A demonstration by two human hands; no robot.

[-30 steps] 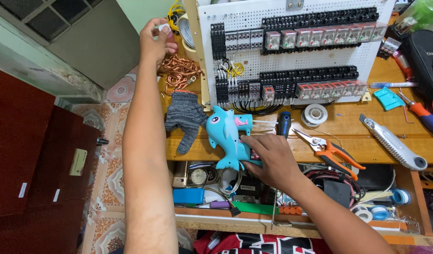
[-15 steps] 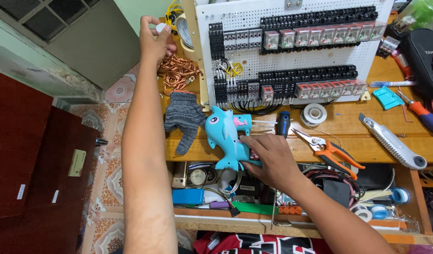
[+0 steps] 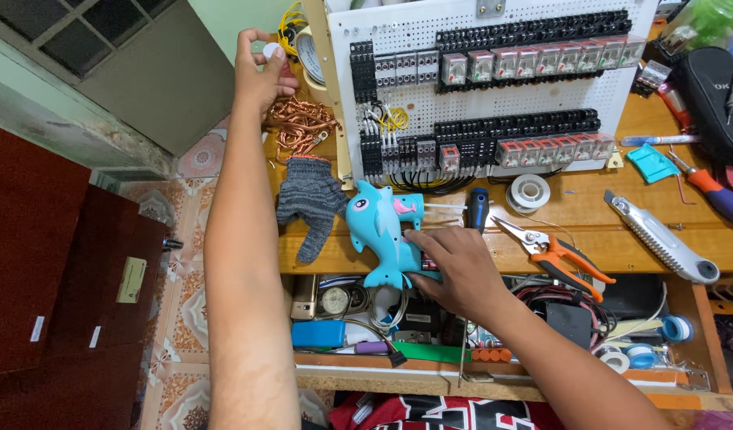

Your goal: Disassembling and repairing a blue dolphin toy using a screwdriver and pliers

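- Head view: the left hand [image 3: 259,72] is stretched far out over the back left corner of the worktop [image 3: 589,211], its grip pinched on a small white round object [image 3: 271,50] between thumb and fingertips, held up off the surface beside a tangle of copper wire [image 3: 301,123].
- The right hand [image 3: 454,267] lies near the front edge, fingers spread flat on the tail end of a blue dolphin-shaped toy [image 3: 381,231]; to my eye it presses down to steady the toy rather than closing around it.
- The dolphin lies on its side across the worktop's front edge, tail hanging over the open drawer [image 3: 342,310] below, nose pointing toward the white perforated panel [image 3: 494,87] of relays and terminal blocks.
- One grey knitted glove [image 3: 309,203] lies flat just left of the dolphin, cuff toward the copper wire.
- One pair of orange-handled cutters [image 3: 553,253] sits just right of the right hand, one grey utility knife [image 3: 661,239] farther right, one roll of solder wire [image 3: 530,192] near the panel's foot.
- One blue-handled screwdriver [image 3: 478,209] lies between dolphin and cutters, close to the right hand's fingertips.
- Two rows of clear relays on the panel; too small to count each.
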